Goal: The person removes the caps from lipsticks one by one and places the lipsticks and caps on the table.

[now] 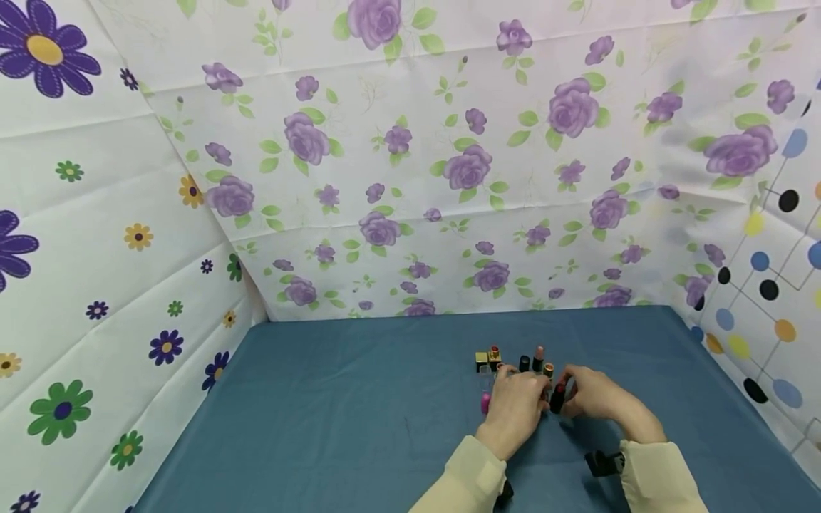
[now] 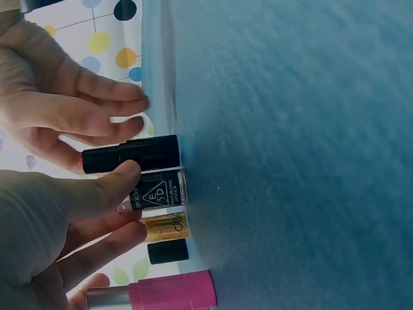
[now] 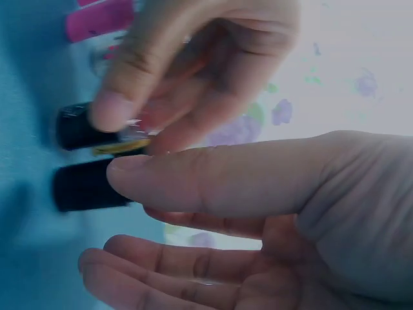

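Note:
In the head view, my right hand [image 1: 593,393] pinches an open black lipstick [image 1: 557,399] with a red tip, which stands upright on the table. Close on its left, my left hand [image 1: 513,402] grips a dark, labelled lipstick tube [image 2: 158,192] with a clear upper part, seen in the left wrist view. The two tubes stand side by side. In the right wrist view the right thumb [image 3: 145,177] lies along the black lipstick, and the other fingers spread below it. A pink tube [image 1: 485,403] with a silvery upper part stands left of my left hand.
Behind the hands stand a gold cap [image 1: 482,360], a gold lipstick [image 1: 494,356] with a red tip, a black cap [image 1: 524,363], a nude lipstick [image 1: 538,358] and another gold tube [image 1: 549,370]. A blue cloth [image 1: 333,413] covers the table; patterned sheets [image 1: 410,178] rise around it.

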`<state>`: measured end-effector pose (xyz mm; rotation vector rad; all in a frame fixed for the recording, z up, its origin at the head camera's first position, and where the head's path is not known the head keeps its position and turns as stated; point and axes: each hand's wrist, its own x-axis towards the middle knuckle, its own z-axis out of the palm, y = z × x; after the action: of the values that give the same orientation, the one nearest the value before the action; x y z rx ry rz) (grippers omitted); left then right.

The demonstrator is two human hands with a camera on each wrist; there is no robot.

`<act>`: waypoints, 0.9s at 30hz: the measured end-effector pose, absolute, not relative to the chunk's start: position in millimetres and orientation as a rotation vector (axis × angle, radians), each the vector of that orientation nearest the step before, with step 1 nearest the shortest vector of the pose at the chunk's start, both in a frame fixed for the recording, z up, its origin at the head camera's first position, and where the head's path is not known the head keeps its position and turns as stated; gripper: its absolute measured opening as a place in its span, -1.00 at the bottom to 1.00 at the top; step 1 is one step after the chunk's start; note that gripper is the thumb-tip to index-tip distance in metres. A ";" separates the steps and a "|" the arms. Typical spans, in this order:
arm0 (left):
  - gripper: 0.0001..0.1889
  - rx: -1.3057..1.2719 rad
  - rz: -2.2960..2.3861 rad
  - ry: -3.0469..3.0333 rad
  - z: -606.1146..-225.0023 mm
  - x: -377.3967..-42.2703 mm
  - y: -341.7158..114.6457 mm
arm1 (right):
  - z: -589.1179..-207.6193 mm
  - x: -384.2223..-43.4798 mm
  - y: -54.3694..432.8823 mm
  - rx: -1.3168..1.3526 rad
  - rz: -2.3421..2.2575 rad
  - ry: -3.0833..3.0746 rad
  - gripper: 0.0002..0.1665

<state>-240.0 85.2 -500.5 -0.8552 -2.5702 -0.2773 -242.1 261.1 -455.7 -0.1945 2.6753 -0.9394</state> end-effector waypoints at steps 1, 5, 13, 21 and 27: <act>-0.82 -0.859 -0.276 -2.566 -500.8 -240.1 84.8 | -452.7 -241.6 261.8 -0.200 -0.936 2.678 -0.63; -0.77 -0.863 -0.277 -2.555 -500.8 -240.6 83.2 | -440.6 -239.8 262.1 -0.220 -0.936 2.674 -0.62; -0.89 -0.803 -0.363 -2.546 -487.9 -242.8 72.2 | -423.2 -235.4 258.1 -0.298 -0.968 2.746 -0.79; -0.83 -0.696 -0.659 -2.576 -467.8 -247.8 43.9 | -419.4 -242.3 243.5 -0.532 -1.125 2.746 -0.84; -0.82 -0.671 -0.814 -2.569 -455.9 -255.2 19.0 | -421.7 -251.4 232.3 -0.656 -1.174 2.696 -0.84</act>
<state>-255.2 19.0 -455.9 -0.6707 -2.5686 -0.8141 -251.4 232.3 -421.7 -0.6565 2.6958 -1.1739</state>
